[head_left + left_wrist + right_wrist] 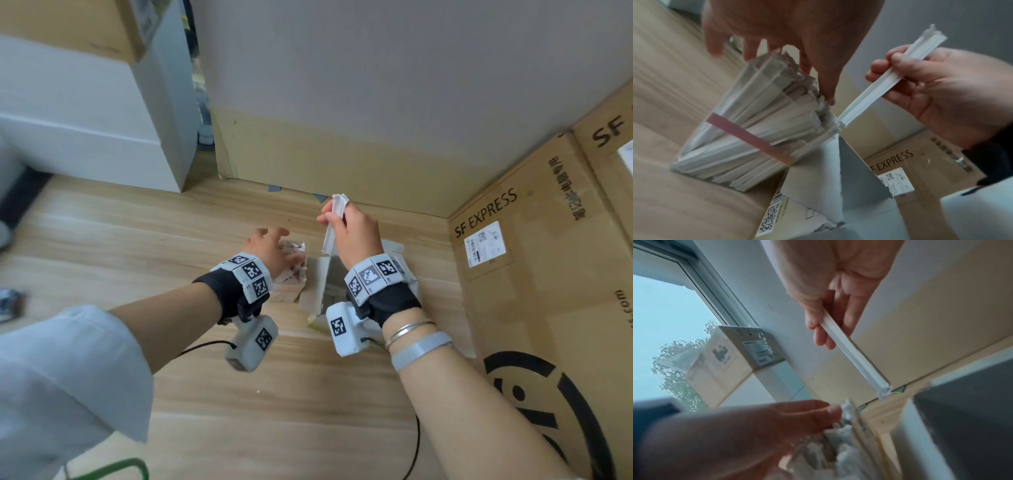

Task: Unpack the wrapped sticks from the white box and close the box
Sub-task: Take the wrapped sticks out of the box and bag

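A single wrapped stick (890, 79) is being pinched between the thumb and curled fingers of the right hand (356, 233) and held up above the white box (320, 291), whose flaps are standing open on the wooden floor (137, 233). The left hand (270, 248) is being spread over the top ends of a bundle of wrapped sticks (748, 123), its fingers being kept fairly straight and its fingertips (827, 95) being rested on the torn paper ends rather than closed around them. The bundle, banded by a pink strip (748, 138), is lying just beside the box on its left, touching or nearly touching one raised flap. The unpacking is judged to be well advanced, since the bulk of the sticks is already lying outside. Whether more sticks are remaining inside cannot be told, the interior being mostly hidden. The closing of the flaps is not yet being attempted. A large brown carton (534, 260) is standing to the right.
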Available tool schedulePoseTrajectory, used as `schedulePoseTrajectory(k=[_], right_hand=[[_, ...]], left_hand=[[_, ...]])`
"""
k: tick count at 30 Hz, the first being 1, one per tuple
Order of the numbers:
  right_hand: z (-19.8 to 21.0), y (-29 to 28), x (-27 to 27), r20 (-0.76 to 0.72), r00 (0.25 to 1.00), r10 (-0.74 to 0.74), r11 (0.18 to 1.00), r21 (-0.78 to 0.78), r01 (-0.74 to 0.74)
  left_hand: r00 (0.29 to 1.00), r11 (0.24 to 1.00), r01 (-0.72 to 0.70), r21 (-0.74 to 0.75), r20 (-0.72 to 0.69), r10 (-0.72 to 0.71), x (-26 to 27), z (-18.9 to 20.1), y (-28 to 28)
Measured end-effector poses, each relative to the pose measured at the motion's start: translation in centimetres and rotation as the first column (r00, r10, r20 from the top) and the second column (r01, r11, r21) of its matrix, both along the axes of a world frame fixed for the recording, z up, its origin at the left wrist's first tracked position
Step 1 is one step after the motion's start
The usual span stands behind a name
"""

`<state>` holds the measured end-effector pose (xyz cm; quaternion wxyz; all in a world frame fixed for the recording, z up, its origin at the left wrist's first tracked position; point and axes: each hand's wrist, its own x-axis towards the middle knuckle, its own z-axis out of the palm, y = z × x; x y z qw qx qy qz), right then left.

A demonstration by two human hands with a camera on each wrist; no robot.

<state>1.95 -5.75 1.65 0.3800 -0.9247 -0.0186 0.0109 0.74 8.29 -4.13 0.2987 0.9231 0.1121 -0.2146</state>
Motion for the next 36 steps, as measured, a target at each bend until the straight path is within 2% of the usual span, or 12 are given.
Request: schedulePoseTrajectory(k=[2,5,9,13,14,19,20,23,25,30,32,36], right_hand=[[0.4,0.7,0.1,0.049,0.999,-0.004,0.999,0.042,0.002],[1.0,2.0,0.1,0.057,0.998,-0.009,0.991,0.137,0.001],[0.5,3.2,-0.1,0.023,1.0,0.019,0.978,0.209,-0.023],[-2.1,3.2,-0.3,-0.16,0.982,0.098,0.995,0.005,-0.098],[-2.7,3.0,-0.4,-0.166,0.98,0.108,0.992,-0.048,-0.117],[-3.3,2.4,-0.7,-0.022,0.988,0.154,0.98,-0.123,-0.156],[-3.5,2.3,-0.7,-0.035,0.983,0.182,0.97,-0.155,-0.186],[-4.1,2.5,-0.9,-0.239,0.933,0.268,0.884,-0.323,-0.337],[-4.3,2.6,-1.0,-0.291,0.914,0.282,0.84,-0.387,-0.381],[-3.9,2.5,-0.8,-0.167,0.98,0.104,0.947,-0.285,-0.15],[-4.1,2.5,-0.7,-0.229,0.972,0.056,0.956,-0.268,-0.118],[-4.7,3.0,-1.1,-0.352,0.935,0.039,0.946,-0.289,-0.148]], left_hand=[[0.999,0.991,-0.047,-0.127,-0.029,0.044,0.2,-0.1,0.3],[0.992,0.962,-0.125,-0.243,-0.024,0.123,0.6,-0.1,0.7],[0.994,0.955,-0.109,-0.275,-0.051,0.099,0.9,-0.4,1.3],[0.997,0.964,-0.078,-0.253,-0.031,0.073,1.0,-0.4,1.6],[0.997,0.968,-0.072,-0.24,-0.023,0.069,1.0,-0.4,1.6],[0.999,0.977,-0.05,-0.207,-0.015,0.048,0.9,-0.3,1.6],[0.999,0.977,-0.049,-0.205,-0.022,0.046,1.0,-0.3,1.6],[0.997,0.973,-0.061,-0.222,-0.054,0.051,1.0,-0.3,1.6],[0.995,0.968,-0.078,-0.24,-0.074,0.062,1.0,-0.2,1.5],[0.986,0.955,-0.166,-0.245,-0.068,0.154,0.3,0.2,1.1],[0.982,0.943,-0.19,-0.273,-0.073,0.177,0.1,0.1,0.9],[0.977,0.921,-0.211,-0.328,-0.082,0.195,-0.4,0.0,0.4]])
